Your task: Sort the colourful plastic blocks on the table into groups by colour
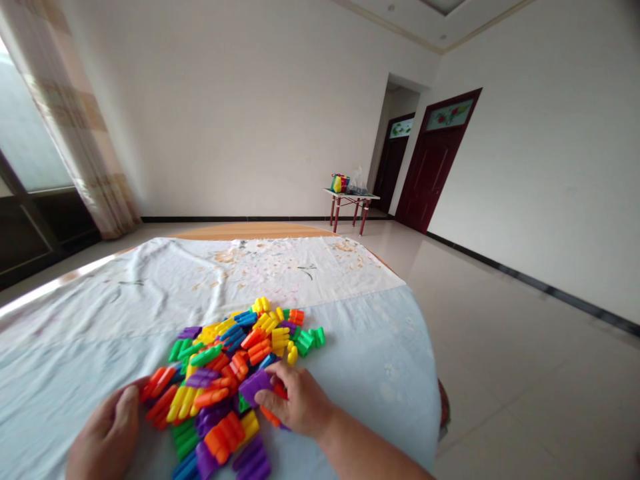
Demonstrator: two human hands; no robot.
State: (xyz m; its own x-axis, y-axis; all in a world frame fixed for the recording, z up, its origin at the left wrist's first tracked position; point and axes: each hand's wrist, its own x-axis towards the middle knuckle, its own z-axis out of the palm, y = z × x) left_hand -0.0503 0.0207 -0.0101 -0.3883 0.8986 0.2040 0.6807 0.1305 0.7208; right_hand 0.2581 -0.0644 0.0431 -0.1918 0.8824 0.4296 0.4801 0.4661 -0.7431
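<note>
A heap of plastic building blocks [213, 380], ribbed like joined tubes, lies on a cloth-covered table in orange, yellow, green, blue and purple. My right hand [300, 403] pinches a purple block [256, 387] between thumb and fingers at the heap's right side. Left of the heap, my left hand [107, 430] is closed, thumb against curled fingers. Its fingertips meet the end of a red-orange block [159, 383]; whether they grip it, or hide something else, I cannot tell. An orange block [224, 437] and a purple block [253, 460] lie at the near edge of the heap.
A pale blue and white floral cloth [350, 327] covers most of the round wooden table [250, 231]. Beyond it, a small table [350, 195] carries a colourful bag [341, 183] and a clear plastic bag [357, 181]. Red doors stand at the right, a curtain [80, 127] at the left.
</note>
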